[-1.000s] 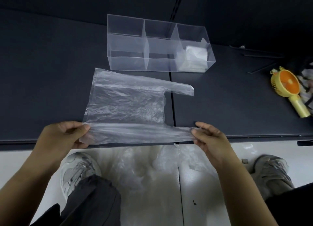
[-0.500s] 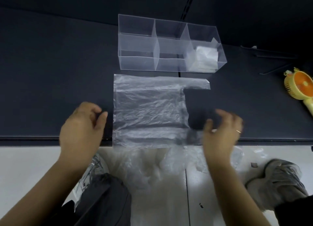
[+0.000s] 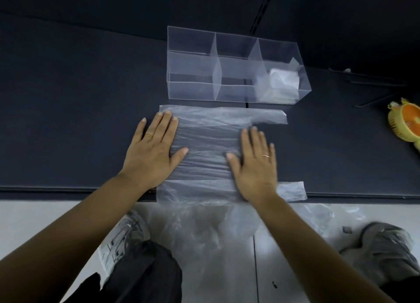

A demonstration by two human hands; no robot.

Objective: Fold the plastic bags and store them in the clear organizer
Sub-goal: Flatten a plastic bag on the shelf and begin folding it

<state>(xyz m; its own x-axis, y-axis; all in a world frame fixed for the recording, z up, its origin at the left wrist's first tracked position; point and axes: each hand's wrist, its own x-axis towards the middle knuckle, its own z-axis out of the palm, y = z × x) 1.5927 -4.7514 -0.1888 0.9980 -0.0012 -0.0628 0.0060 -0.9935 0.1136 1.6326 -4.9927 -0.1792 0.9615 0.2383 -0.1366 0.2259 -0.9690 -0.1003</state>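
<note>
A clear plastic bag (image 3: 209,143) lies flat on the dark table (image 3: 68,121), its two handles pointing right. My left hand (image 3: 154,150) presses flat on the bag's left edge with straight fingers. On the bag's right side, my right hand (image 3: 256,164) lies flat as well. Just behind the bag stands the clear organizer (image 3: 193,64) with three compartments. A folded bag (image 3: 283,81) sits in its right compartment; the other two hold nothing.
More loose plastic bags (image 3: 216,230) lie on the pale floor below the table edge, between my shoes. A yellow and orange hand fan (image 3: 406,123) rests at the table's right edge. Thin dark rods (image 3: 375,91) lie behind it.
Both hands let go of the bag's near edge, then came down flat on it. The bag now lies squared up in front of the organizer.
</note>
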